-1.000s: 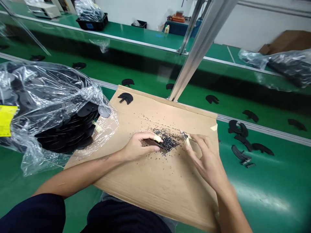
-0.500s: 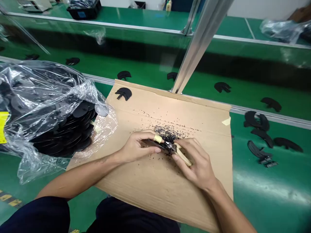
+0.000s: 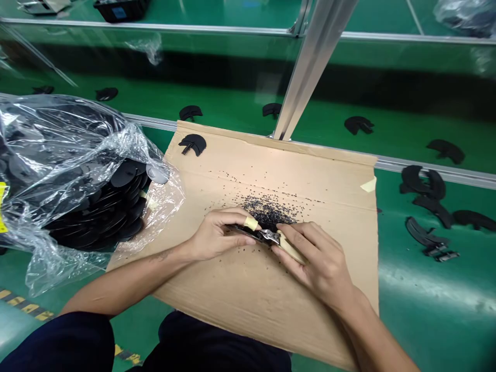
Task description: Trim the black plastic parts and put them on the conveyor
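Surface: green bench top (image 3: 426, 310), with a green conveyor belt (image 3: 232, 103) running across behind it. A cardboard sheet (image 3: 251, 299) lies on the bench in front of the person, its near edge over the lap.

Far left: a clear plastic bag (image 3: 46, 155), crumpled and open towards the cardboard, holds a stack of black discs (image 3: 112, 206). The mouth of the bag overlaps the cardboard's left edge.

Far-left corner of the cardboard: one fan-shaped piece (image 3: 192, 144), lying flat and well apart from the hands.

Centre: the left hand (image 3: 215, 237) rests on the cardboard, fingers curled narrow and pinching a flat black part (image 3: 242, 231) low over the sheet. A yellow tape wrap (image 3: 251, 222) is on one fingertip. Just beyond the hands is a pile of black trimmings (image 3: 269, 209), with specks scattered around it.

The right hand (image 3: 321, 263) is closed around a small cutter (image 3: 277, 240) with tan handles. Its metal tip meets the right end of the black part. Cannot tell whether the blades are shut.

Above centre: a slanted aluminium post (image 3: 310, 67) rises from the cardboard's far edge. Single dark pieces (image 3: 358, 124) lie spaced along the belt.

Right: a scrap of masking tape (image 3: 368, 185) on the cardboard's right edge; beyond it, a cluster of curved black pieces (image 3: 424, 183) on the bench.
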Demonstrator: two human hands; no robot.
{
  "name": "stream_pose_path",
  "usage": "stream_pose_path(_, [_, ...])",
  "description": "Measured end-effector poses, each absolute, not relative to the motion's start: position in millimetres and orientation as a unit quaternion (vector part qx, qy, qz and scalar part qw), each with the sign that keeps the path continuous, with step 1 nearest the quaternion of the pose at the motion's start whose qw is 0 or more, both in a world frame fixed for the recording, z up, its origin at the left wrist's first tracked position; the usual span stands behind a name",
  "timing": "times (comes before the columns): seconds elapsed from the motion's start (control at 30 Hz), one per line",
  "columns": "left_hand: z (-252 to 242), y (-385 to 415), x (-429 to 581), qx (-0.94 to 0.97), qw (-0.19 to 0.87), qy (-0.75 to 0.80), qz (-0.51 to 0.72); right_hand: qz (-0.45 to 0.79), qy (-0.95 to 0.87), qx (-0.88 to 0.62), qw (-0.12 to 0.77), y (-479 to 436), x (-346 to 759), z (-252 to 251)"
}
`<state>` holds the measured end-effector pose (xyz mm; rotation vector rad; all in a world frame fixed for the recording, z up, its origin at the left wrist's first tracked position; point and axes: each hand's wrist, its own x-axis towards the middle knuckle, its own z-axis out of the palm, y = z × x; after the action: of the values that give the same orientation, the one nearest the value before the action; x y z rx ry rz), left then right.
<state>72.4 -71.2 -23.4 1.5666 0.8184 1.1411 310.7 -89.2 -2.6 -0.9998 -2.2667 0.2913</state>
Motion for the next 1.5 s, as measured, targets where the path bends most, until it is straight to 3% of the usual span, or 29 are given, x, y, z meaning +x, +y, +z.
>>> stream_pose_path(0.43, [-16, -72, 72, 0.713, 0.431, 0.347, 0.43, 0.039, -0.854, -0.443, 0.271, -88, 308, -7])
stream_pose_path(0.63, [-17, -72, 71, 0.752, 0.344, 0.377, 0.416, 0.119, -0.824, -0.47, 0.295, -91, 303, -10])
stream_pose_path(0.77, [-15, -67, 69, 0.621, 0.432, 0.446, 0.479, 0.26, -0.756, -0.485, 0.353, -90, 306, -3])
stream_pose_path(0.93, [-21, -66, 74, 0.515, 0.543, 0.408, 0.523, 0.369, -0.746, -0.424, 0.357, -94, 303, 0])
stream_pose_path(1.1, [-22, -73, 76, 0.614, 0.509, 0.407, 0.445, 0.274, -0.789, -0.392, 0.387, -99, 302, -6])
stream_pose_path(1.2, [-19, -73, 73, 0.692, 0.464, 0.386, 0.395, 0.279, -0.799, -0.351, 0.4, -100, 303, -2])
stream_pose_path(1.3, [-19, -71, 70, 0.677, 0.49, 0.374, 0.402, 0.299, -0.777, -0.349, 0.429, -99, 305, 4])
stream_pose_path(1.4, [-21, -69, 69, 0.631, 0.532, 0.379, 0.418, 0.244, -0.761, -0.389, 0.457, -95, 308, 5])
stream_pose_path(1.5, [-22, -69, 68, 0.615, 0.557, 0.366, 0.421, 0.164, -0.791, -0.417, 0.417, -89, 311, 1])
